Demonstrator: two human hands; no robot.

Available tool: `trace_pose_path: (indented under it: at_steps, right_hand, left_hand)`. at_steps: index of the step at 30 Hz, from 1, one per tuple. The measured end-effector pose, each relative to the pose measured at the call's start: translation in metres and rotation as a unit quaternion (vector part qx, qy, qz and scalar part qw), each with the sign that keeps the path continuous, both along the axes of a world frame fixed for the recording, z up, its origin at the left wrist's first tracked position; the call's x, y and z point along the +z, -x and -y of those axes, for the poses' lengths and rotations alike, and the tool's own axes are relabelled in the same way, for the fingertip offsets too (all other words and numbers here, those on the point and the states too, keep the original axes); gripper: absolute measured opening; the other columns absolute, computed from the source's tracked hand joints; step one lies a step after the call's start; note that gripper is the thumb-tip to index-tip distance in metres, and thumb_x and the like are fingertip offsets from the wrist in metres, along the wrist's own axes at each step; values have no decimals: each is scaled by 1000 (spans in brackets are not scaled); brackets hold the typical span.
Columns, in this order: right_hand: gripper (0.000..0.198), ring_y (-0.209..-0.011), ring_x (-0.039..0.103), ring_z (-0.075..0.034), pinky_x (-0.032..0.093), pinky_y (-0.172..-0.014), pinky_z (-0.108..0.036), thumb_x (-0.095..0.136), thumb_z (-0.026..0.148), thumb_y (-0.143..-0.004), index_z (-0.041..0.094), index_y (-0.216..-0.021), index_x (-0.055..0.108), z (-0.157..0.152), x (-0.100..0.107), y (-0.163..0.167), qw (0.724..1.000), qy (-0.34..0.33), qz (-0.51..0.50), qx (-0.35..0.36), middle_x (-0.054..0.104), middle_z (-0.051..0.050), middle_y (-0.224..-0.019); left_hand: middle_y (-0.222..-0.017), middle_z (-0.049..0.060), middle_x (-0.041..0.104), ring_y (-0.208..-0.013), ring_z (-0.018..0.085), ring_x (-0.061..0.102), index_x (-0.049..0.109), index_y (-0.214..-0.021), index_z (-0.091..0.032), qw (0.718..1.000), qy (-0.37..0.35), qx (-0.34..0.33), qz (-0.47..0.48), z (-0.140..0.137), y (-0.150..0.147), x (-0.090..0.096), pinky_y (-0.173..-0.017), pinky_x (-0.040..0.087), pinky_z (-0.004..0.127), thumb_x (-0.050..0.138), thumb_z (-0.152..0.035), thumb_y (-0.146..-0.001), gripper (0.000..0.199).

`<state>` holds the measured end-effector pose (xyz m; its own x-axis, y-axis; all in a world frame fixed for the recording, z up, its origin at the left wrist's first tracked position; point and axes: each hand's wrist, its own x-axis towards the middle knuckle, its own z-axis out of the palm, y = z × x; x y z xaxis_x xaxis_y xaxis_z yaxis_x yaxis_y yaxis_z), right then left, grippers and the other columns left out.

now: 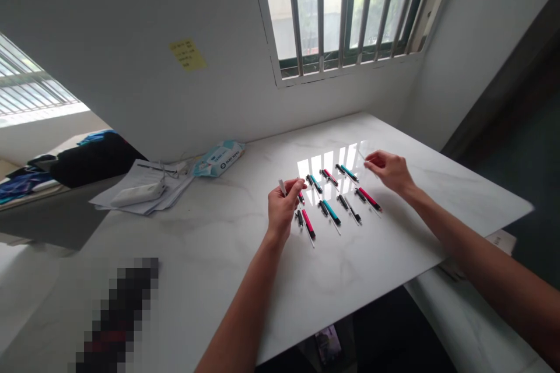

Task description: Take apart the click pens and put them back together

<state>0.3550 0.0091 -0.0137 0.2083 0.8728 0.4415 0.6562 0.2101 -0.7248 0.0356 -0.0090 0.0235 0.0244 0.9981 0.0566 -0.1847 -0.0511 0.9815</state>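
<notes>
Closed around a white pen barrel [282,187], my left hand [280,210] is over the left end of a group of pen parts. A thin, pale pen refill [361,154] sticks out from the pinched fingers of my right hand [388,170], just past the group's right side. Between my hands lie several taken-apart pens in two rough rows. Among them are a red barrel [308,223], a teal barrel [331,211] and another red barrel [370,199], with black parts and thin white refills beside them. My left fingers partly cover one red piece [301,198].
The parts lie on a white marbled table [210,268]. A wet-wipes pack [219,158] lies against the wall, near papers [144,186] and a white device [139,192]. A yellow note [188,55] is on the wall by a barred window [345,11]. A pixelated dark patch is at lower left.
</notes>
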Motion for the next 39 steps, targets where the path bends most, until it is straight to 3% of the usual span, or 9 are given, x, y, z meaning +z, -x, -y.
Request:
trace_pose_path:
  at_steps: [3, 7, 11, 27, 32, 35, 39]
  right_hand:
    - [22, -81, 77, -26, 61, -85, -41, 72, 36, -89, 18, -98, 81, -14, -15, -41, 992, 31, 75, -100, 82, -10, -86]
    - [19, -81, 75, -25, 58, -82, -38, 69, 31, -89, 19, -95, 83, -11, -34, -54, 980, 113, 142, -84, 82, -10, -89]
    - [24, -80, 75, -24, 58, -81, -37, 66, 31, -90, 19, -102, 83, 2, -41, -51, 978, 120, 150, -80, 81, -10, -90]
    - [24, -85, 75, -24, 57, -89, -37, 64, 19, -87, 20, -102, 82, 5, -40, -45, 984, 113, 121, -69, 81, -6, -88]
    - [23, -81, 74, -25, 59, -87, -42, 63, 21, -88, 19, -101, 81, 10, -28, -37, 986, 96, 119, -69, 80, -8, -88]
    - [23, -85, 74, -26, 62, -86, -46, 66, 28, -90, 19, -106, 80, 22, -9, -11, 996, 14, 83, -9, 81, -9, -100]
    - [36, -101, 75, -26, 65, -88, -48, 75, 36, -91, 24, -125, 74, 43, 22, 50, 978, -68, 5, 195, 79, -7, -119]
  left_hand:
    - [-78, 3, 69, -52, 4, 27, 78, -84, -14, 1000, 8, -13, -15, 3, -2, 2, -49, 22, 25, 87, -46, -75, 35]
    - [-77, 3, 69, -53, 5, 30, 77, -83, -14, 999, 16, -23, -38, 5, -4, 3, -50, 25, 25, 87, -49, -74, 37]
    - [-78, 4, 71, -54, 6, 33, 77, -82, -14, 999, 18, -19, -48, 4, -3, 2, -52, 28, 26, 87, -50, -72, 39]
    - [-86, 7, 74, -61, 10, 42, 81, -88, -16, 994, 20, -46, -96, 5, -7, -3, -55, 29, 26, 80, -52, -77, 38]
    - [-88, 8, 75, -64, 12, 48, 82, -92, -17, 992, 18, -71, -102, 6, -8, -3, -56, 31, 26, 80, -53, -78, 39]
    - [-88, 9, 76, -64, 13, 51, 83, -92, -17, 989, 24, -99, -108, 8, -10, -3, -57, 33, 27, 79, -53, -79, 38]
    - [-87, 10, 76, -63, 13, 50, 84, -94, -16, 982, 25, -137, -130, 10, -10, -5, -58, 34, 27, 79, -52, -80, 39]
